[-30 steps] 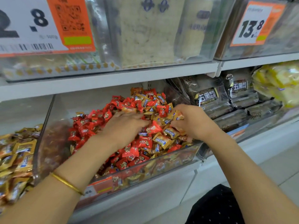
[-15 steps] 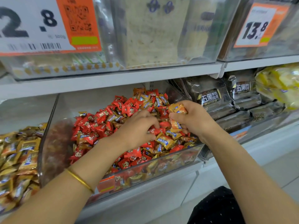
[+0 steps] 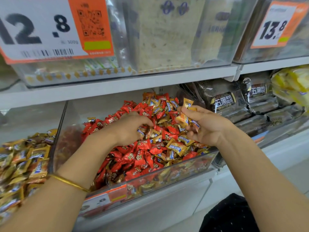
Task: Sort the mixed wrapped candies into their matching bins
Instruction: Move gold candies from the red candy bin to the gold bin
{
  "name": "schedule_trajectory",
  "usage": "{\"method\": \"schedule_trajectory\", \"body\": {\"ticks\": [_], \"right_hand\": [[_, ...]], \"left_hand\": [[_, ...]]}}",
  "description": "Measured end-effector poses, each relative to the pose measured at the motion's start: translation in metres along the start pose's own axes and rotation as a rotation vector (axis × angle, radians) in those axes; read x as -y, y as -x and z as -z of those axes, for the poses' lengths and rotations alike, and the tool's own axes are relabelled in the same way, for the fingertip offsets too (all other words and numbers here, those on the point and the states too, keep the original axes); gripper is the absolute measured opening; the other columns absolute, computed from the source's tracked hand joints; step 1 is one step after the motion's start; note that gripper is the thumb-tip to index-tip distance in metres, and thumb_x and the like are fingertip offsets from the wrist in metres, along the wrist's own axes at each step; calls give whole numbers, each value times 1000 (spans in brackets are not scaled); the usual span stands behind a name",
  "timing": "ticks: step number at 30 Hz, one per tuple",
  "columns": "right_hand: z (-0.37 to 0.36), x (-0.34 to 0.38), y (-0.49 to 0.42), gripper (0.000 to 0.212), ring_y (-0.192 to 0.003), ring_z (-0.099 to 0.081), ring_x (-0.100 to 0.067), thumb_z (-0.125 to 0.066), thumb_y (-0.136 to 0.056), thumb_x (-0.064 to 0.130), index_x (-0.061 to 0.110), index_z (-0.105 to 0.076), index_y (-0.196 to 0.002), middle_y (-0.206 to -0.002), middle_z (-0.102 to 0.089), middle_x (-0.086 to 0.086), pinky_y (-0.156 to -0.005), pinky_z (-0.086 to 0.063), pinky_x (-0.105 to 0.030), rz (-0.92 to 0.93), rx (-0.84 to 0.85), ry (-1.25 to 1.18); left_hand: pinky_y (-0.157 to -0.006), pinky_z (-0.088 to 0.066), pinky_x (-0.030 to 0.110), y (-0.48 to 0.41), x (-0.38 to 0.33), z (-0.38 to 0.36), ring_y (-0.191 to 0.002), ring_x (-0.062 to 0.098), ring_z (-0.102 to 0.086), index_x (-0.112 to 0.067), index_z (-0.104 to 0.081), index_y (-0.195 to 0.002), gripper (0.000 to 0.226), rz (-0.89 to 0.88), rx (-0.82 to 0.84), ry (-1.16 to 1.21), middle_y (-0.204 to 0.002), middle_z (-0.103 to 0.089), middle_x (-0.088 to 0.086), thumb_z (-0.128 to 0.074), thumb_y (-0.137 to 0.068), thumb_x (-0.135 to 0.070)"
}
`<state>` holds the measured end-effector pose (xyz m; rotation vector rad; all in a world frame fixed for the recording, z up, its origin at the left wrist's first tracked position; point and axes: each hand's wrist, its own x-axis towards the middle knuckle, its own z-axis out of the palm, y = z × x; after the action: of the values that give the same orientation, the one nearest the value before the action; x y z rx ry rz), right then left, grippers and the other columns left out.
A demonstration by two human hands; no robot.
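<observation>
Candies (image 3: 145, 153) in red and gold wrappers: where do they lie? asks one onlooker.

Heaped in the clear bin (image 3: 167, 179), answers the other, directly under both sets of fingers. Red wrappers make up most of the heap, and gold ones are scattered through its right side.

What is the right hand (image 3: 207, 129) doing?

Its thumb and fingers (image 3: 192, 114) are clenched on a few gold candies (image 3: 183, 118), held just above the heap.

And the left hand (image 3: 130, 129)?

Its fingers (image 3: 143, 122) curl down into the heap. Whether they grasp a piece cannot be told, since the tips are buried among the wrappers. A gold bangle (image 3: 70, 183) circles that wrist.

What lies around the fingers?

Left of the left fingers, past the bin's side wall, there is a second heap (image 3: 25, 164), all gold wrappers. Right of the right fingers sit dark bread packs (image 3: 224, 101). Above both hands runs a white shelf (image 3: 117, 88) with an orange-edged price tag (image 3: 41, 29) reading 12.8.
</observation>
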<state>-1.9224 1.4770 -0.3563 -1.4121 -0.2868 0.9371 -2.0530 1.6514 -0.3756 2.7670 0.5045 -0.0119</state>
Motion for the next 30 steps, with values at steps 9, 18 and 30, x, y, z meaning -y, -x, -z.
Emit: {"method": "schedule_trajectory", "body": {"ticks": [9, 18, 30], "right_hand": [[-8, 2, 0, 16, -66, -71, -26, -64, -82, 5, 5, -68, -98, -90, -71, -15, -45, -56, -32, -190, 74, -591], [-5, 0, -2, 44, -46, -45, -9, -65, -79, 51, 10, -55, -68, -74, -59, -9, -28, -30, -12, -202, 81, -489], [-5, -13, -15, 22, -101, -61, -30, -58, -91, 17, 21, -66, -111, -121, -56, -9, -85, -51, -36, 412, -290, 1429]], "left_hand": [[-94, -43, 35, 4, -1, -6, -108, 18, -47, -29, -58, -121, 40, -59, 84, -92, -116, -42, 0, -65, -85, -14], [-76, -37, 22, 5, -4, -8, -93, 14, -49, -15, -62, -99, 17, -37, -62, 75, -106, -43, -1, -66, -85, -24], [-56, -36, 21, 2, -6, -2, -61, 8, -46, -12, -52, -73, 23, 65, -232, 495, -70, -50, -3, -73, -76, -5]]}}
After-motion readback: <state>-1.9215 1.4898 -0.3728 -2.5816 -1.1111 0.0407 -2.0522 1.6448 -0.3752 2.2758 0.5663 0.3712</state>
